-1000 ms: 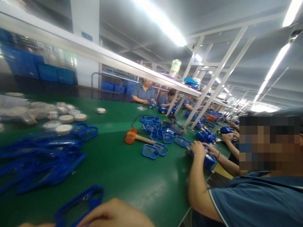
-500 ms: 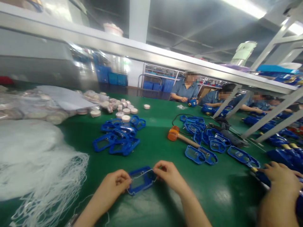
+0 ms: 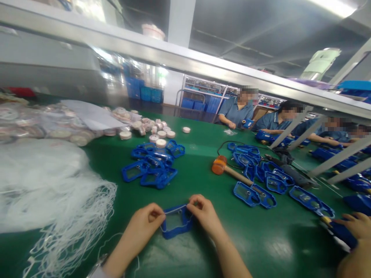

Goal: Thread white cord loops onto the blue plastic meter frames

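Note:
A blue plastic frame (image 3: pixel 177 232) with a window opening rests on the green table in front of me. A thin white cord (image 3: pixel 174 211) runs along its far edge, and more of it hangs loosely around the near side. My left hand (image 3: pixel 148 223) pinches the cord at the frame's left corner. At the upper right corner, my right hand (image 3: pixel 204 217) has its thumb and fingertips closed on the same cord. Both hands touch or nearly touch the frame; the fingertips partly hide the contact.
White cords (image 3: pixel 78 220) spill from a plastic bag at left. Beyond my hands lie a pile of blue frames (image 3: pixel 155 166), white tape rolls (image 3: pixel 161 143) and an orange-headed mallet (image 3: pixel 219 165). A co-worker's hand (image 3: pixel 358 226) holds a blue part at right. A metal shelf beam crosses above.
The cord, earlier stretched above the frame, now lies along its far edge. My hands have come down closer to the frame. The view has turned slightly left, and the co-worker's hand has shifted.

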Demonstrator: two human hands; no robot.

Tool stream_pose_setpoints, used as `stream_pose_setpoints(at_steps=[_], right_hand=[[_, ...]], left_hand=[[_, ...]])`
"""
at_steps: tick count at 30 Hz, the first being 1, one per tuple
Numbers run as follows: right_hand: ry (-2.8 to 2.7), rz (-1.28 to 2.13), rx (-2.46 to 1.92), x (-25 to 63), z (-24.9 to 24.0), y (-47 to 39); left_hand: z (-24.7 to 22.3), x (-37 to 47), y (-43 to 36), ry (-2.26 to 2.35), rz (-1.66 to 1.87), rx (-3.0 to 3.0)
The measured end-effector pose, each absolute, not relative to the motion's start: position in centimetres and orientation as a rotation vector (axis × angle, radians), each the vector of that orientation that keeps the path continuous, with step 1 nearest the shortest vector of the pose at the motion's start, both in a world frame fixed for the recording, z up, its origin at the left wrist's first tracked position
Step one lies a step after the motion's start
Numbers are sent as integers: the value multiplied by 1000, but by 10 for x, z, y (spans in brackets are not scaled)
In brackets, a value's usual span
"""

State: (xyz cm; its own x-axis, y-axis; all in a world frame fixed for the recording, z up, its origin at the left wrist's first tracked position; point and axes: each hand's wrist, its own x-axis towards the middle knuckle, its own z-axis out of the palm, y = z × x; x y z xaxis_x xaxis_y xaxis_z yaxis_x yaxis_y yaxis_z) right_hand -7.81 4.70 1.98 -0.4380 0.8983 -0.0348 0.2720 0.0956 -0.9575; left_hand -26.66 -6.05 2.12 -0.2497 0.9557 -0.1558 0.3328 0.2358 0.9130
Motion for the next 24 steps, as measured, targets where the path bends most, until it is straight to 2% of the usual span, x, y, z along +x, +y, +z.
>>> stream_pose_setpoints(at_steps=[4,11,24], right_hand=[[-1745,1451,-1123,-79,14,48],[-1690,1625,-1098,-77,8,45],[-1664,1767,-1171,-78,7,39]], left_hand=[[11,-266,-57,1791,1073,1185],[0,-265,-53,1630,1145,1084],[2,-263,-51,1643,1210,964]])
